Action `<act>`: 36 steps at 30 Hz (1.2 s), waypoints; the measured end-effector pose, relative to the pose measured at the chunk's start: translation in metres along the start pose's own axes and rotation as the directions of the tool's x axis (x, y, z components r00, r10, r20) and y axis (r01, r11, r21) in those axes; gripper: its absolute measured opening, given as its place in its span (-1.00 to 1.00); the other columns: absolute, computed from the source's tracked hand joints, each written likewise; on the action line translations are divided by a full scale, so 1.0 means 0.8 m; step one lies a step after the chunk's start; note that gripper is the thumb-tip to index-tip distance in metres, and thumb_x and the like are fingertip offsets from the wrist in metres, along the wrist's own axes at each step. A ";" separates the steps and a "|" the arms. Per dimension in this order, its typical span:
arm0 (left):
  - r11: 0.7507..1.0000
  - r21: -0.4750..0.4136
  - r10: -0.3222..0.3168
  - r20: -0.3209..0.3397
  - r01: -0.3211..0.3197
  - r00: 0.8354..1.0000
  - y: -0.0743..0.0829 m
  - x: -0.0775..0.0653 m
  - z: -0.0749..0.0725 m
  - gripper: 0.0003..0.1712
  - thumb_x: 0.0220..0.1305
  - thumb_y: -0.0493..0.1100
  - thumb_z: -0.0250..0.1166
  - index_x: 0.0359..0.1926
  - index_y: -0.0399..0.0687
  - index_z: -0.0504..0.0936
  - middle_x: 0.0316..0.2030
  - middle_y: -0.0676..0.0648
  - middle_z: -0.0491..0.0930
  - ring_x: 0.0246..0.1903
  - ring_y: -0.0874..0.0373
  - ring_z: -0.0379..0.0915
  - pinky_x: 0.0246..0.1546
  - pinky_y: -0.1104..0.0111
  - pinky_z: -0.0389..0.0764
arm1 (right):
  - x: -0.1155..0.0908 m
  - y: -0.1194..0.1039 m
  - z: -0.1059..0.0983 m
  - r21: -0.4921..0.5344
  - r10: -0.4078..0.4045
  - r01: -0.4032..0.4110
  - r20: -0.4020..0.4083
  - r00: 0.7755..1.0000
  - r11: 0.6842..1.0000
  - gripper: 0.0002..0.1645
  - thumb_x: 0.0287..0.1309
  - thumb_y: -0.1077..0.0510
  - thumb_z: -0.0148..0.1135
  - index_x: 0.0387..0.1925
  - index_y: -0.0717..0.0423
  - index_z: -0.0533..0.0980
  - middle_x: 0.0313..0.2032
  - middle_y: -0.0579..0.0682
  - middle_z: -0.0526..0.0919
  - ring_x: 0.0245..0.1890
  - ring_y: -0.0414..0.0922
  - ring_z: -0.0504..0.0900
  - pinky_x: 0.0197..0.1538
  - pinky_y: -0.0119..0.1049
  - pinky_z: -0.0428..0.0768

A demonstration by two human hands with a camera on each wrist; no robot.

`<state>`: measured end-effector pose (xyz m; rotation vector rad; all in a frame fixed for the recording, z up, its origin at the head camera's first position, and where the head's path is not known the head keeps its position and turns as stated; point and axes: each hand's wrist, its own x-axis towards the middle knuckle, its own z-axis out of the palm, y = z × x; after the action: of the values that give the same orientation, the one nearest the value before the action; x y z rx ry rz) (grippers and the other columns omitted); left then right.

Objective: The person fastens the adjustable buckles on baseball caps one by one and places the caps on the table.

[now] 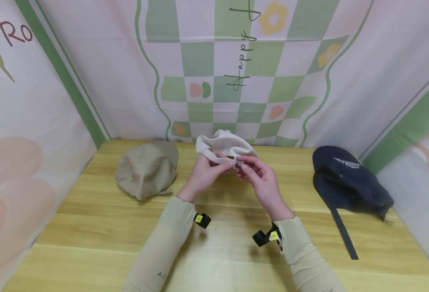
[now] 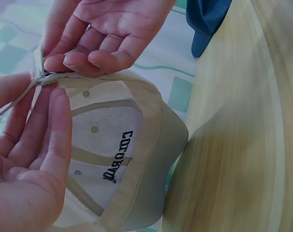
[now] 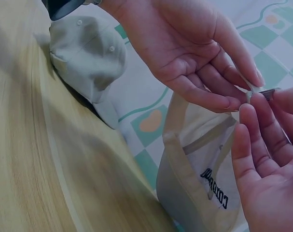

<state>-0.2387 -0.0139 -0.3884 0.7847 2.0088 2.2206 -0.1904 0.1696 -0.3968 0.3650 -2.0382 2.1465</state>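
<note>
A cream baseball cap (image 1: 229, 142) is held up above the back of the table, its inner side with dark lettering (image 2: 118, 157) facing the left wrist camera. My left hand (image 1: 208, 172) pinches the cap's back strap from the left. From the right, my right hand (image 1: 259, 174) pinches a small metal buckle (image 3: 268, 94) on that strap between thumb and fingers. The fingertips of both hands nearly meet at the buckle. In the left wrist view a thin strap end (image 2: 16, 100) sticks out past the left fingers.
On the left of the wooden table (image 1: 221, 259) lies a khaki cap (image 1: 145, 168). A navy cap (image 1: 349, 182) lies at the right, its long strap (image 1: 344, 233) stretched towards the front. A patterned curtain (image 1: 229, 61) hangs behind the table and at both sides.
</note>
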 end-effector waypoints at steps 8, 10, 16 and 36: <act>1.000 -0.005 -0.002 -0.014 0.002 1.000 0.001 -0.001 0.000 -0.87 0.37 -0.37 0.34 -0.20 -0.45 0.64 -0.27 -0.18 0.65 -0.27 0.10 0.66 -0.07 0.02 0.70 | 0.002 0.003 0.001 0.038 0.014 -0.013 -0.021 1.000 0.999 -0.64 0.53 0.18 0.10 0.14 0.40 0.48 -0.12 0.14 0.65 -0.17 0.05 0.64 0.02 -0.08 0.68; 1.000 -0.003 0.003 -0.016 -0.003 1.000 0.001 -0.001 0.000 -0.86 0.37 -0.36 0.34 -0.20 -0.45 0.64 -0.28 -0.18 0.66 -0.29 0.09 0.66 -0.09 0.07 0.72 | 0.002 0.003 0.001 0.058 0.020 -0.019 -0.021 1.000 0.998 -0.63 0.55 0.17 0.07 0.14 0.42 0.47 -0.12 0.14 0.64 -0.19 -0.01 0.64 0.01 -0.11 0.68; 1.000 -0.009 0.013 -0.015 -0.013 1.000 -0.001 -0.001 -0.001 -0.89 0.36 -0.38 0.34 -0.20 -0.43 0.64 -0.27 -0.18 0.67 -0.29 0.09 0.66 -0.08 0.01 0.70 | 0.001 0.002 0.001 0.075 0.037 -0.036 -0.023 0.999 0.997 -0.64 0.55 0.16 0.06 0.12 0.40 0.46 -0.12 0.14 0.63 -0.18 -0.04 0.63 -0.01 -0.23 0.67; 0.999 0.015 0.044 -0.011 -0.044 0.999 -0.004 -0.002 0.002 -0.89 0.34 -0.38 0.37 -0.25 -0.43 0.64 -0.31 -0.17 0.66 -0.30 0.10 0.66 -0.09 0.05 0.71 | 0.006 0.004 0.002 -0.070 0.007 -0.017 -0.141 0.990 0.997 -0.83 0.37 0.38 0.16 -0.16 0.51 0.47 -0.33 0.05 0.63 -0.35 -0.10 0.62 -0.18 -0.30 0.67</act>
<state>-0.2378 -0.0120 -0.3919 0.8281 2.0349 2.2413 -0.1957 0.1673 -0.3986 0.1856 -2.0363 2.0371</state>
